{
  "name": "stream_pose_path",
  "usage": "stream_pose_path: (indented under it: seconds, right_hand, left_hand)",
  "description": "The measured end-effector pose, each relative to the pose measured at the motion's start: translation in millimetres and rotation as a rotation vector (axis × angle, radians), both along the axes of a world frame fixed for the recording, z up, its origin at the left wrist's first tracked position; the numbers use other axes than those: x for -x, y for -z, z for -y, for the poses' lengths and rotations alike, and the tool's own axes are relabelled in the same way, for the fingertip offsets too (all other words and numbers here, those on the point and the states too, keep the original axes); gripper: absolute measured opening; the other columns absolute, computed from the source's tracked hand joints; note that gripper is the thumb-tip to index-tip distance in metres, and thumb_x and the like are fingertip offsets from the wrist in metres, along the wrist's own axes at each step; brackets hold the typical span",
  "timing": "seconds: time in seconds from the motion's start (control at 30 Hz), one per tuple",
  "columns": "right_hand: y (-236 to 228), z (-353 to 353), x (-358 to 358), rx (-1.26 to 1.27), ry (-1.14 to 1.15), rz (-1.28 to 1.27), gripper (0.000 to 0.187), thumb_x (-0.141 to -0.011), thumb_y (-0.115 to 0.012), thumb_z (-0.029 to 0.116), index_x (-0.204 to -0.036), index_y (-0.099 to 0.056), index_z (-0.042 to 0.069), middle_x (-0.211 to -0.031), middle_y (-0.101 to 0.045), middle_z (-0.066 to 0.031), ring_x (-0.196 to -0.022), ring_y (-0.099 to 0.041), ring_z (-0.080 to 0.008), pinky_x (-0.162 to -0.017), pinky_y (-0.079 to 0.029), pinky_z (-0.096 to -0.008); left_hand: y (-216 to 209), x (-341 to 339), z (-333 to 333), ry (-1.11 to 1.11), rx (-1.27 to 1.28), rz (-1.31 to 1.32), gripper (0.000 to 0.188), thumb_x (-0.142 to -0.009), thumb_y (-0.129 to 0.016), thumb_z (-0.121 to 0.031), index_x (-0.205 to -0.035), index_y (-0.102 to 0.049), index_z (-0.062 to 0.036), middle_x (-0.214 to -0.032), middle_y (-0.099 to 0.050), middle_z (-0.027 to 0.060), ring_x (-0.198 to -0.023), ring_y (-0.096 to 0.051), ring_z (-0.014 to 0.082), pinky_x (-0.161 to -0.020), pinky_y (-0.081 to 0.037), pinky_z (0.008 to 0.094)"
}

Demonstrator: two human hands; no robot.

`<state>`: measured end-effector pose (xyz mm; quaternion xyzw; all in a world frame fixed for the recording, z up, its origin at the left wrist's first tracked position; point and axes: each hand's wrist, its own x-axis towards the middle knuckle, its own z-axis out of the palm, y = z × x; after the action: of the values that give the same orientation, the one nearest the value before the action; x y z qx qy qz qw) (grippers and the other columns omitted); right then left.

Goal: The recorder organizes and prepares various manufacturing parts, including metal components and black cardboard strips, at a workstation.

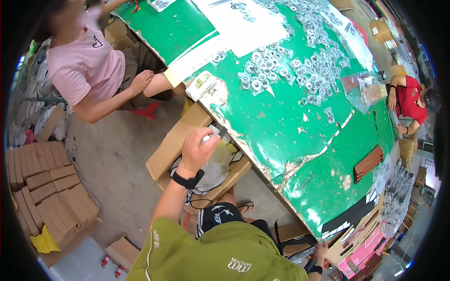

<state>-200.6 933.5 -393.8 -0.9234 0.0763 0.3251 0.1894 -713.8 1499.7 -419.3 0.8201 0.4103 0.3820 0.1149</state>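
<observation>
My left hand (199,149) is raised over an open cardboard box (179,141) beside the table edge. Its fingers are curled around a small whitish-grey item (213,132) whose kind I cannot make out. Inside the box, below that hand, lies a clear plastic bag (216,171). Far off at the lower right, my right hand (321,250) is at the near table edge, close to a black sheet (348,218) with white strips. Its fingers are too small and partly hidden to read. Dark bands circle both my wrists.
Many small bagged ring-shaped parts (307,70) spread over the green table (253,122). A tape roll (202,83) sits at its left edge. Brown strips (369,163) lie to the right. One person in pink sits at left; another in red works at far right. Stacked cartons (56,187) stand left.
</observation>
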Motion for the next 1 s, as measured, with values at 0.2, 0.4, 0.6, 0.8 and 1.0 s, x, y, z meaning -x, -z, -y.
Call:
stream_pose_path:
  seconds: [0.2, 0.4, 0.6, 0.8, 1.0]
  right_hand:
    - [33.5, -136.7, 59.6, -0.131, -0.667, 0.049, 0.054, -0.087, -0.06, 0.01, -0.136, -0.042, -0.001, -0.116, -0.063, -0.0174, -0.091, -0.062, -0.0193, -0.076, -0.052, -0.0304]
    - [7.9, -222.3, 96.9, -0.385, -0.827, -0.036, 0.053, -0.085, -0.062, 0.006, -0.136, -0.045, 0.001, -0.117, -0.062, -0.0164, -0.096, -0.063, -0.0201, -0.077, -0.053, -0.0307]
    - [38.1, -212.1, 78.6, -0.567, -0.8, -0.175, 0.051, -0.085, -0.063, 0.004, -0.134, -0.047, -0.001, -0.116, -0.062, -0.0155, -0.096, -0.062, -0.0177, -0.081, -0.052, -0.0292]
    - [47.8, -209.6, 49.0, -0.737, -0.861, -0.234, 0.048, -0.085, -0.062, 0.002, -0.132, -0.049, -0.001, -0.116, -0.063, -0.0149, -0.094, -0.062, -0.0175, -0.081, -0.052, -0.0295]
    - [22.0, -210.5, 35.3, -1.029, -0.937, -0.301, 0.05, -0.082, -0.063, -0.004, -0.13, -0.051, 0.0, -0.117, -0.062, -0.0147, -0.099, -0.063, -0.0187, -0.081, -0.052, -0.0299]
  left_hand:
    - [-52.0, -21.8, 20.4, 0.082, -0.152, 0.053, 0.036, -0.071, -0.073, -0.001, -0.103, -0.065, -0.0159, -0.097, -0.058, 0.0078, -0.082, -0.061, 0.0254, -0.063, -0.05, 0.0349]
    - [-87.5, -34.5, 49.6, 0.058, -0.189, 0.059, 0.037, -0.072, -0.073, -0.004, -0.105, -0.063, -0.016, -0.099, -0.059, 0.0061, -0.081, -0.062, 0.0234, -0.063, -0.051, 0.0339]
    - [-123.7, -60.0, 108.8, 0.074, -0.041, 0.179, 0.028, -0.071, -0.075, -0.003, -0.092, -0.058, -0.0084, -0.092, -0.063, 0.0092, -0.077, -0.062, 0.0273, -0.065, -0.051, 0.0339]
    - [-119.4, -130.2, 204.5, 0.303, 0.053, -0.047, 0.012, -0.081, -0.068, -0.014, -0.085, -0.058, -0.0082, -0.087, -0.062, 0.0069, -0.077, -0.063, 0.0249, -0.065, -0.051, 0.0337]
    - [-115.4, -213.3, 261.7, 0.519, 0.2, -0.089, 0.016, -0.08, -0.066, -0.016, -0.082, -0.052, -0.0083, -0.074, -0.05, 0.0077, -0.066, -0.057, 0.0267, -0.059, -0.048, 0.0369]
